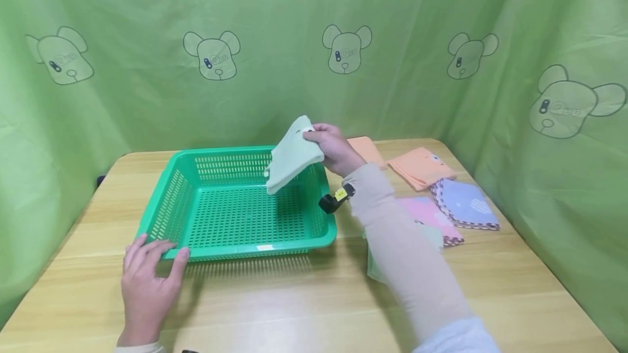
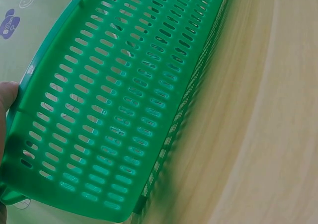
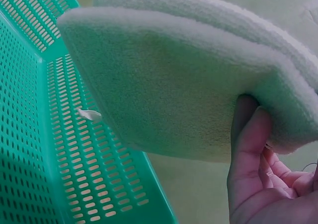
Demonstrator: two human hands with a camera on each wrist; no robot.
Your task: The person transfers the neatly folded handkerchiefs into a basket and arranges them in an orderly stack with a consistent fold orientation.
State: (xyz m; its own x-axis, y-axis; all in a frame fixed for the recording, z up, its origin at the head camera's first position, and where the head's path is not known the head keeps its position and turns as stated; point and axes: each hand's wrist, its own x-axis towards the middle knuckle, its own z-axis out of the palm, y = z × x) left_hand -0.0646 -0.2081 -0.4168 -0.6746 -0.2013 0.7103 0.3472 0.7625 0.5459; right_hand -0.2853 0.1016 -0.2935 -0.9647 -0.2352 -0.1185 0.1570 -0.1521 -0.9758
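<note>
A folded pale green towel (image 1: 293, 158) is pinched in my right hand (image 1: 334, 146) over the right side of a green plastic basket (image 1: 263, 248). In the right wrist view, the thumb presses one face of the towel (image 3: 164, 80), and its thick folded layers spread above the basket wall (image 3: 94, 169). My left hand (image 1: 149, 282) grips the basket's front left corner, fingers over the rim and thumb on the front edge. The left wrist view shows the basket's slotted outer wall (image 2: 114, 95), with only a bit of that hand at the left edge.
Right of the basket lie folded towels: an orange one (image 1: 423, 168), another orange one (image 1: 367, 151) partly behind the hand, a blue one (image 1: 463, 203) and a pink one (image 1: 429, 214). A green towel (image 1: 375, 266) is half hidden under my right forearm. Green curtains (image 1: 284, 91) surround the wooden table (image 1: 275, 309).
</note>
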